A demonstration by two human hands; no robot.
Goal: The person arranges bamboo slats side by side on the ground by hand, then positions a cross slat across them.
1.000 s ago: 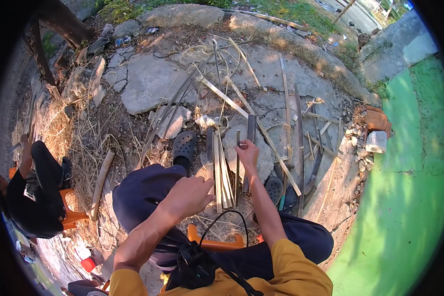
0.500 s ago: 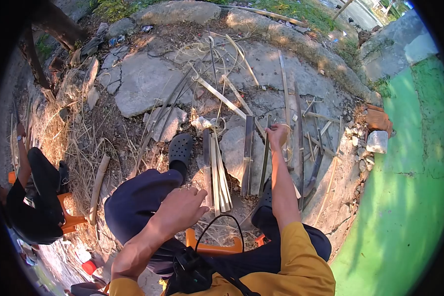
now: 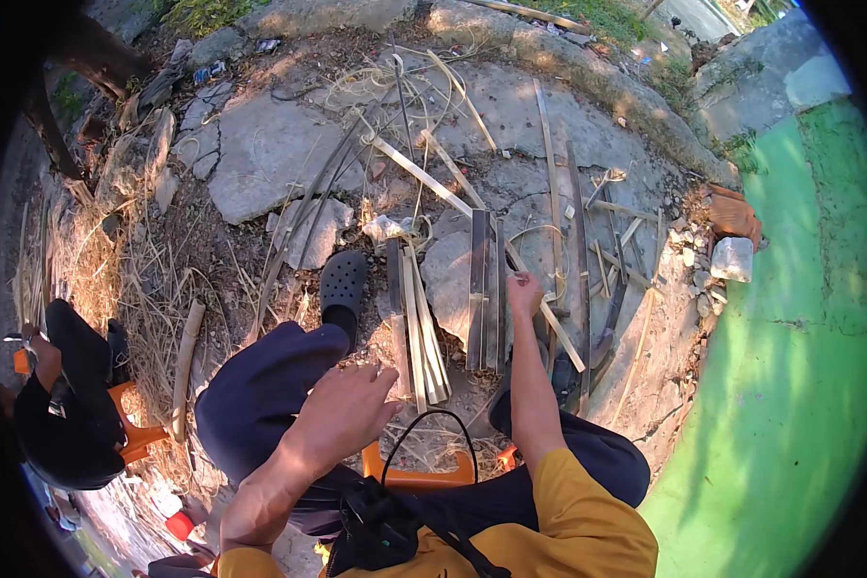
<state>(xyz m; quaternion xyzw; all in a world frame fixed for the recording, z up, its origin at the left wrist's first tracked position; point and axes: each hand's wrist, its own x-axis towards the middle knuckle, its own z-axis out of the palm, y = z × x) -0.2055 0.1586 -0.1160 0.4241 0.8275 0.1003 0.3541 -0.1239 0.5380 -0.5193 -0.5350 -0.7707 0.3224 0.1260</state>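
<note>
Crowding pale strips [image 3: 431, 356], dark slats [image 3: 478, 289], grey clog [image 3: 344, 280]

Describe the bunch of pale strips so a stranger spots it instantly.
From the green ground at the right, move left past the right hand to the dark strips. Between these and another dark strip near the grey shoe lie the pale strips. Their cream colour sets them apart from both.

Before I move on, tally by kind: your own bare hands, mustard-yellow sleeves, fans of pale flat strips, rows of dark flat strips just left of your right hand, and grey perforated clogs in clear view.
Left hand and right hand: 2
Left sleeve and right sleeve: 2
Pale fan: 1
Dark row: 1
Grey clog: 1
Total: 7
</note>
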